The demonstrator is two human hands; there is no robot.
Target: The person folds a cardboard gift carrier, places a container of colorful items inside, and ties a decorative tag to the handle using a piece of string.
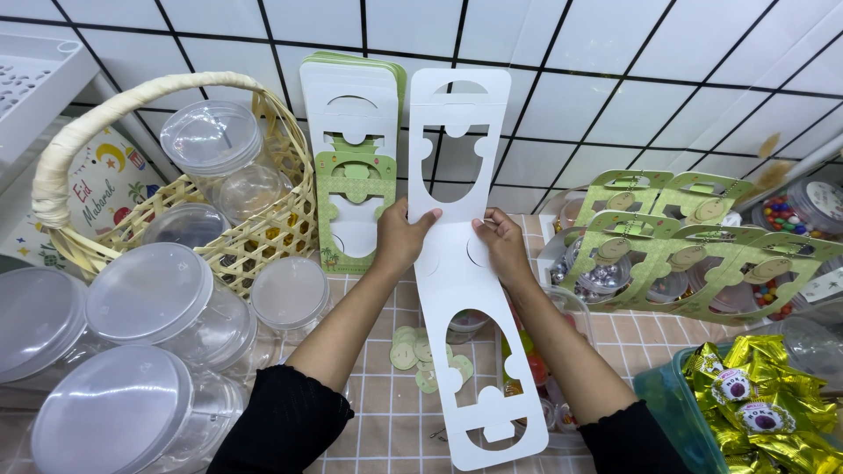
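Note:
A long white die-cut cardboard sleeve (459,263) with oval cut-outs is held flat in front of me, white side up. My left hand (402,235) grips its left edge near the middle. My right hand (502,247) pinches its right edge at the same height. Behind it a stack of similar flat sleeves (349,158), white and green, leans against the tiled wall. Small round green tags (420,353) lie on the checked table under the sleeve.
A woven basket (189,202) with clear round jars (215,145) stands at the left, and more lidded jars (149,303) sit in front of it. Assembled green carriers with candy jars (680,254) crowd the right. A teal tub of gold-wrapped sweets (764,399) is at the bottom right.

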